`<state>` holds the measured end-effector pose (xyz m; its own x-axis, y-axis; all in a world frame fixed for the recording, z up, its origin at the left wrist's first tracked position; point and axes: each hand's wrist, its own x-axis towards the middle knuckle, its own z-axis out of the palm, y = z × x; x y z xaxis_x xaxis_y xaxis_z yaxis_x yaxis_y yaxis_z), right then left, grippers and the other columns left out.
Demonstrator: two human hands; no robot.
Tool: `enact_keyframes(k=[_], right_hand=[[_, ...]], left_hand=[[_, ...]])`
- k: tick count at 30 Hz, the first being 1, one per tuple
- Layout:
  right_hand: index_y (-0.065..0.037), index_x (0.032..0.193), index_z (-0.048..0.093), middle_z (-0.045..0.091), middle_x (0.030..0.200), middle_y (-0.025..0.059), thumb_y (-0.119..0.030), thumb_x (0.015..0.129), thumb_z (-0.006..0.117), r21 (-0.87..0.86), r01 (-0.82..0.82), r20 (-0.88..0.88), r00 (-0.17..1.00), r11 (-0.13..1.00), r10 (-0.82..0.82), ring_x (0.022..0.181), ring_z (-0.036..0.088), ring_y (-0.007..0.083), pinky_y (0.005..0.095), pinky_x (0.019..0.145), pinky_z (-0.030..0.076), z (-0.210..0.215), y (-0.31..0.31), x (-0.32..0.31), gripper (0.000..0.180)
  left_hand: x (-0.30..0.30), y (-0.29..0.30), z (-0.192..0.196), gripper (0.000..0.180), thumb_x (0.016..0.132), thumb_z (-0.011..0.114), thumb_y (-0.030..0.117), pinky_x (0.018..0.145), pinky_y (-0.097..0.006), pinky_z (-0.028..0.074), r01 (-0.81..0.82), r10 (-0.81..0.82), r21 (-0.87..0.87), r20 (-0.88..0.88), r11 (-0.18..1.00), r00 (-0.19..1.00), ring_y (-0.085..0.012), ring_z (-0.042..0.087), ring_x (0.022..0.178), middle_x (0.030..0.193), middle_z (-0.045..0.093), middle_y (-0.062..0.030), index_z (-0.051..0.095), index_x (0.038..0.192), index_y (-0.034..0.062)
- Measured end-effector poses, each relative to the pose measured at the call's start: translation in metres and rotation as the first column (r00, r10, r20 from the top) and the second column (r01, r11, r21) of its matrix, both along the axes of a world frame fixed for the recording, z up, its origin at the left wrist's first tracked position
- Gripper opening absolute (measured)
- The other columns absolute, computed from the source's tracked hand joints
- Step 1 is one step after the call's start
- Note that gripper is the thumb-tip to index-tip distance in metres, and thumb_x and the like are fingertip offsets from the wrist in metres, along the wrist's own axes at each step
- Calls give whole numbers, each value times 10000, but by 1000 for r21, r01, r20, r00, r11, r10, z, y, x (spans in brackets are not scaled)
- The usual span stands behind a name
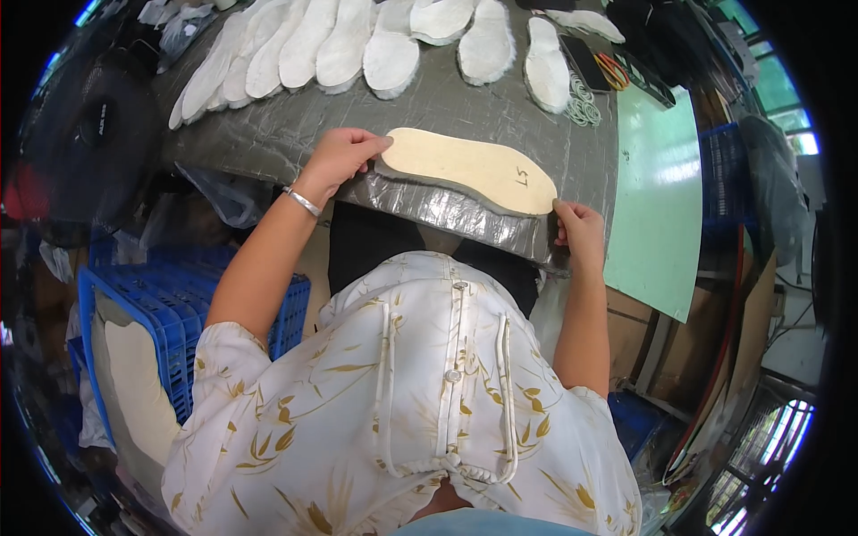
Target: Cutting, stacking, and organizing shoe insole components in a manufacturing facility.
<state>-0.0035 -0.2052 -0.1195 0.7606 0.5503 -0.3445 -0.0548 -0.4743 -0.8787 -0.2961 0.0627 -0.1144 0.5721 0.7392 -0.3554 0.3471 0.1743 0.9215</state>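
Stretched between my two hands is a cream insole (469, 168) with grey fleece showing along its near edge and a dark handwritten mark near its right end. My left hand (342, 159), with a silver bangle at the wrist, pinches the left end between thumb and fingers. At the opposite end my right hand (579, 228) grips the tip the same way. The insole lies at a slant over the near edge of the plastic-covered table (295, 125), flat cream side up. Whether its underside touches the table I cannot tell.
Several white fleecy insoles (344, 45) lie in a row along the table's far side. Right of them are a dark phone (583, 64), rubber bands (583, 103) and a pale green board (657, 196). A blue crate (147, 313) stands at my left, below a black fan (94, 134).
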Motion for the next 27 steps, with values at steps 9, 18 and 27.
enact_keyframes(k=[9,18,27], right_hand=[[-10,858,684,574,653,-13,-256,851,753,13,9,-19,1000,1000,-9,477,492,58,230,425,444,-4,-2,4,255],[-9,1272,568,610,1214,186,-236,754,845,58,-491,729,615,869,299,1100,613,292,366,935,499,30,59,-48,629],[32,1382,444,575,1277,238,-205,708,845,-146,-806,746,291,573,599,1167,554,416,457,1008,446,26,156,-108,820]], left_hand=[[4,3,-9,327,850,768,298,575,-221,420,-9,8,66,9,998,1000,-66,521,644,748,637,8,742,946,-14],[4,1,-3,298,859,766,269,606,-220,435,-5,-1,169,37,986,999,-61,535,677,765,650,9,738,945,-15],[6,-8,-21,325,921,695,208,649,-250,486,-131,70,309,200,942,977,-93,599,732,1018,665,-80,658,1137,-31]])
